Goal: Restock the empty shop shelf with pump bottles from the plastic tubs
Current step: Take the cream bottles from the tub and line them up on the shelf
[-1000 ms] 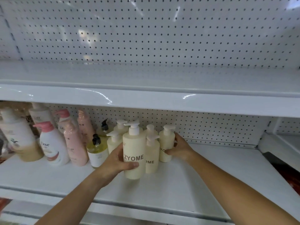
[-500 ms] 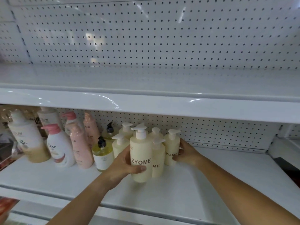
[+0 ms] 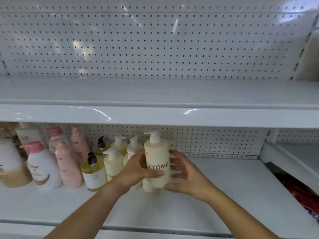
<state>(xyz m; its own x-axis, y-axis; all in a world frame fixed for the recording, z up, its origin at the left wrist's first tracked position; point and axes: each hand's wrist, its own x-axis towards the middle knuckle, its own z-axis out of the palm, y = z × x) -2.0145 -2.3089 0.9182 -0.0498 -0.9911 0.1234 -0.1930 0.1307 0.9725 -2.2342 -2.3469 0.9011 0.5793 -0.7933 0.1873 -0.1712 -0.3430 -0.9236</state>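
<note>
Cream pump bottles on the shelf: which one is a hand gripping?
The front bottle, reading ZYOME in full. The left hand grips it, thumb across the front; the other cream bottles stand behind it.

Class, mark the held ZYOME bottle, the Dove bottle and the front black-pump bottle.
ZYOME bottle [image 3: 158,166], head view, label lettering.
Dove bottle [image 3: 45,162], head view, white body.
black-pump bottle [image 3: 94,180], head view, white label.
</note>
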